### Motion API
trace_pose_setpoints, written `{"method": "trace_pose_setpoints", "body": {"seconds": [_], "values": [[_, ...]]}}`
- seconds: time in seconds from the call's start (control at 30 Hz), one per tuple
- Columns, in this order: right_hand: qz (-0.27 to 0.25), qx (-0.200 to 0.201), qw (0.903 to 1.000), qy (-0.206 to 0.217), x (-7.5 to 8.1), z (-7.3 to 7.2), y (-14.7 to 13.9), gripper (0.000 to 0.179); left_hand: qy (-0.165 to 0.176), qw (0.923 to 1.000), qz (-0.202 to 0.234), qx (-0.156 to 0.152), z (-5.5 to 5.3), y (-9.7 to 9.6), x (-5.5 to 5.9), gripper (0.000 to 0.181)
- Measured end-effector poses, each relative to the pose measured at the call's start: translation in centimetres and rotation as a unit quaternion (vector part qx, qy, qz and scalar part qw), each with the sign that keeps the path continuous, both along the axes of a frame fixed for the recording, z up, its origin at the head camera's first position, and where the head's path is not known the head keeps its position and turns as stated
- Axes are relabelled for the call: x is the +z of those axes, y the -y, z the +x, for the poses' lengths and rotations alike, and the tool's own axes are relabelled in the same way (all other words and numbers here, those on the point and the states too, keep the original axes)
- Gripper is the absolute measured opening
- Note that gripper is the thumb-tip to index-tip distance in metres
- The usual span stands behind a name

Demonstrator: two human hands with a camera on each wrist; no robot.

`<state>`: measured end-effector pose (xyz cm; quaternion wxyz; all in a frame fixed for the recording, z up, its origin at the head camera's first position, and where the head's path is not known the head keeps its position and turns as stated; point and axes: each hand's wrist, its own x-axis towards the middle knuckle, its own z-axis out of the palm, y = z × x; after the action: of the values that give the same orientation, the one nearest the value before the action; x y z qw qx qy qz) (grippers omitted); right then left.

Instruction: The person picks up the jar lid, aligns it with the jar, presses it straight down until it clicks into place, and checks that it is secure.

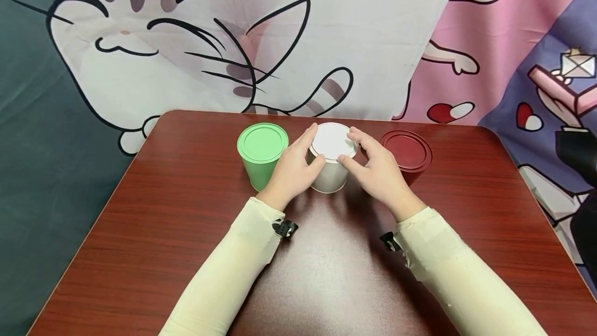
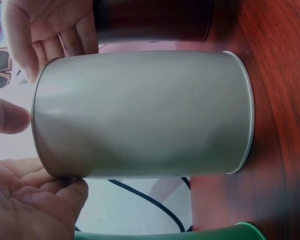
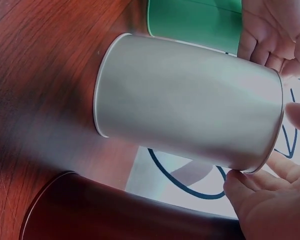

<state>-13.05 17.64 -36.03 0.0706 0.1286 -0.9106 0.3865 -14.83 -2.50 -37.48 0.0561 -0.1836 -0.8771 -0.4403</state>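
A white can (image 1: 329, 176) with a white lid (image 1: 332, 141) stands upright between the hands, at the back of the table. At its left side the left hand (image 1: 295, 169) holds the upper rim, thumb toward the front. Opposite, the right hand (image 1: 380, 172) holds the rim from the right, its thumb also near the front edge. The can's plain wall shows in the left wrist view (image 2: 140, 115) and the right wrist view. Beside the left hand is a green can (image 1: 262, 149); a dark red can (image 1: 407, 152) is partly hidden behind the right hand.
The cans stand in a row on a reddish-brown wooden table (image 1: 186, 211) near its far edge. Behind it hangs a cloth (image 1: 373, 40) printed with a cartoon cat. A black object (image 1: 583, 211) shows at the right edge of the head view.
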Motion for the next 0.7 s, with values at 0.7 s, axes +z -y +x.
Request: {"method": "trace_pose_setpoints", "body": {"seconds": [0.7], "values": [[0.025,-0.017,0.9985,-0.046,0.14,-0.06,0.59,0.048,-0.030,0.9995,0.003,0.007,0.07,-0.30,-0.34,0.061]]}}
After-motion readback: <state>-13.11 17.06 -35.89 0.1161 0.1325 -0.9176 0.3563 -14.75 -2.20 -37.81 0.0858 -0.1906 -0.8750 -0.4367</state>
